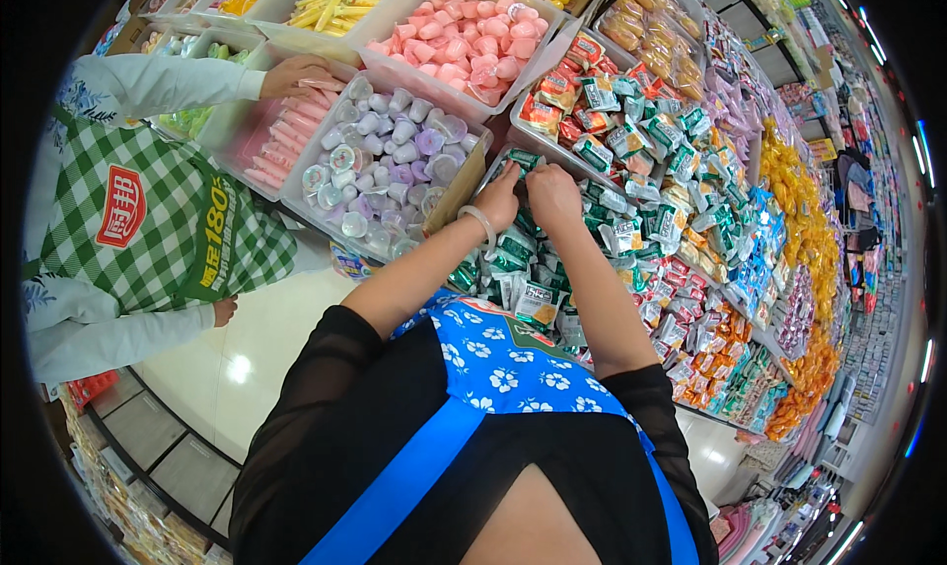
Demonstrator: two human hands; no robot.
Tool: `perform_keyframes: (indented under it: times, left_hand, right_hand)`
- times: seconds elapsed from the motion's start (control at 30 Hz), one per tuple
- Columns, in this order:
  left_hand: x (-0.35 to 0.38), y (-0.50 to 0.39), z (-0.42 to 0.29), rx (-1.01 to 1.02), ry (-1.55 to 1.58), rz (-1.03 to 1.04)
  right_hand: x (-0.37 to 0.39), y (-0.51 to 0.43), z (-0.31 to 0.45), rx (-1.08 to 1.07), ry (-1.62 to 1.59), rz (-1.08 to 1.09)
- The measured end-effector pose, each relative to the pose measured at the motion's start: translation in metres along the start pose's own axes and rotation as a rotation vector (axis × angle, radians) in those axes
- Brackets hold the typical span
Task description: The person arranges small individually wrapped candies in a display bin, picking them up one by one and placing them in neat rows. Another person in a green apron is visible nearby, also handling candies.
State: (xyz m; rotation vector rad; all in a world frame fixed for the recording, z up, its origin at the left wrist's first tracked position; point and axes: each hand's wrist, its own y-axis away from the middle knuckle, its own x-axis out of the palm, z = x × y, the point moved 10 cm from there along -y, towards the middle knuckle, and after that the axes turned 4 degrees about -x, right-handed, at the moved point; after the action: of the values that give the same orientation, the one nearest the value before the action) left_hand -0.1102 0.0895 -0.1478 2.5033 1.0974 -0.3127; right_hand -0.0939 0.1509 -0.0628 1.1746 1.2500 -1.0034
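Observation:
Just inside the far edge of a bin of green-and-white wrapped snack packets [538, 299], my two hands work close together. My left hand [500, 199], with a pale bangle on its wrist, has its fingertips against a green packet [524, 158]. Beside it, my right hand [555, 194] is curled with the knuckles up, near that packet's right end. Its fingertips are hidden, so whether either hand grips the packet is unclear. A cardboard divider [462, 184] stands left of my left hand.
Left of the divider is a bin of purple and white jelly cups [392, 143]; pink jelly cups [466, 40] fill the bin behind. A co-worker's hand [300, 75] reaches over pink stick packets [285, 136]. Red-and-green packets [592, 99] are piled at the back right, heaped snacks [681, 299] to the right.

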Motion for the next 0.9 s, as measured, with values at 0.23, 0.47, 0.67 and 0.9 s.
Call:
perform_keyframes:
  times: [0.23, 0.47, 0.67, 0.9]
  left_hand:
    - [-0.033, 0.066, -0.025, 0.176, 0.317, -0.078]
    - [-0.106, 0.188, 0.009, -0.083, 0.781, -0.13]
    - [-0.107, 0.199, 0.004, -0.134, 0.885, -0.181]
    - [-0.104, 0.203, 0.003, -0.168, 0.904, -0.137]
  right_hand:
    - [-0.049, 0.024, -0.012, 0.127, -0.259, -0.252]
    - [-0.052, 0.068, 0.042, 0.102, -0.569, 0.044]
    - [-0.046, 0.042, 0.135, -0.21, -0.357, 0.064]
    - [-0.081, 0.039, 0.071, 0.029, -1.129, -0.007]
